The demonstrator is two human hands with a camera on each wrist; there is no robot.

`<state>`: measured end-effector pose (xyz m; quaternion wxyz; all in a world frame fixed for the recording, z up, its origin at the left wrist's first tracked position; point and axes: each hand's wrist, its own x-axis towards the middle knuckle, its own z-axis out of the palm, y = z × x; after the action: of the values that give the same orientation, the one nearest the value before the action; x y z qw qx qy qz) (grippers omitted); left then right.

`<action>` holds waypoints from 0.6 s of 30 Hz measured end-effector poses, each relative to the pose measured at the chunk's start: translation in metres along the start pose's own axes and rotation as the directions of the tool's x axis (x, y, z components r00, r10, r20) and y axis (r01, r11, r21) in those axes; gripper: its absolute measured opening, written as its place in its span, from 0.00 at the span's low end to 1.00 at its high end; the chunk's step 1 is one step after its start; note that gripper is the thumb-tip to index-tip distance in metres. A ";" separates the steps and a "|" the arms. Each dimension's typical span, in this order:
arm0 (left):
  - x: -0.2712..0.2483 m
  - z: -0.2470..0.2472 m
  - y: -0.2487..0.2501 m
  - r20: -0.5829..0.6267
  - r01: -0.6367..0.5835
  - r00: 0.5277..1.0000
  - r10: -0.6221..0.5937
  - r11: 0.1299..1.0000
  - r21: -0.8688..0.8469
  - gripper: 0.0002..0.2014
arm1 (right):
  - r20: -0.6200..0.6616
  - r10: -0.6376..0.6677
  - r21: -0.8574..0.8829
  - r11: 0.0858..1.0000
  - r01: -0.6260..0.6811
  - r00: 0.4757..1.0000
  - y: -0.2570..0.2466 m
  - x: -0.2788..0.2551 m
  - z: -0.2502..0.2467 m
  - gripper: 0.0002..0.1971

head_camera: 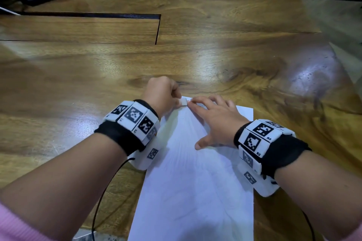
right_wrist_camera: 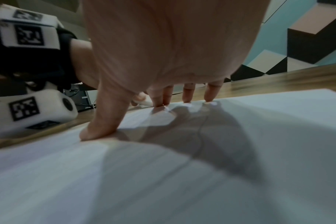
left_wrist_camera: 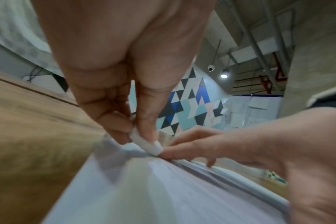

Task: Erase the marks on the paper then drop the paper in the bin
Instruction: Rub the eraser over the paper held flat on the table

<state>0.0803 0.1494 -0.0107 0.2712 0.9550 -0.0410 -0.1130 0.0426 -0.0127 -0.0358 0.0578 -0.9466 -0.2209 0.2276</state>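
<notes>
White paper [head_camera: 197,178] lies flat on the wooden desk [head_camera: 195,49], its long axis running away from the person. The left hand [head_camera: 163,94] pinches a small white eraser [left_wrist_camera: 146,144] between thumb and curled fingers [left_wrist_camera: 113,121], its lower end pressed on the paper's far left corner. The right hand [head_camera: 217,121] is spread flat, its straight fingers [right_wrist_camera: 188,94] pinning the far edge just beside the eraser. Marks near that corner are too faint to tell. No bin is in view, so the drop looks some way off.
</notes>
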 end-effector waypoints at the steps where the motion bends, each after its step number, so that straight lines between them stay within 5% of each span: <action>1: -0.003 0.001 -0.002 0.047 -0.007 0.999 0.007 1.000 0.010 0.04 | -0.001 -0.001 0.001 1.000 0.001 1.000 0.000 0.000 0.000 0.56; 4: -0.022 0.002 -0.010 0.391 -0.003 0.921 -0.005 1.000 0.019 0.05 | -0.006 -0.006 0.003 1.000 0.006 1.000 0.000 -0.001 0.001 0.56; 5: -0.023 0.002 -0.011 0.417 0.004 0.909 -0.011 1.000 0.016 0.05 | -0.011 -0.008 0.003 1.000 0.008 1.000 0.000 -0.001 0.001 0.56; 8: -0.006 0.001 -0.007 0.106 0.005 0.994 -0.005 1.000 0.001 0.05 | -0.019 -0.010 0.004 1.000 0.010 1.000 -0.001 -0.001 0.001 0.56; 10: 0.000 0.000 0.000 -0.022 0.009 1.000 -0.009 1.000 0.001 0.04 | -0.025 -0.009 0.007 1.000 0.009 1.000 -0.001 -0.002 0.000 0.56; 14: -0.021 0.007 -0.009 0.302 -0.035 0.953 0.032 0.999 0.004 0.06 | -0.017 -0.014 0.004 1.000 0.014 1.000 -0.002 -0.002 -0.001 0.55; 18: -0.033 0.009 -0.013 0.273 -0.093 0.960 0.063 0.991 0.097 0.04 | -0.022 -0.008 0.022 1.000 0.009 1.000 -0.001 -0.003 -0.001 0.56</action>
<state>0.0463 0.1607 -0.0190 0.2147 0.9418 -0.1214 -0.2284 0.0401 -0.0137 -0.0333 0.0716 -0.9474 -0.2216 0.2196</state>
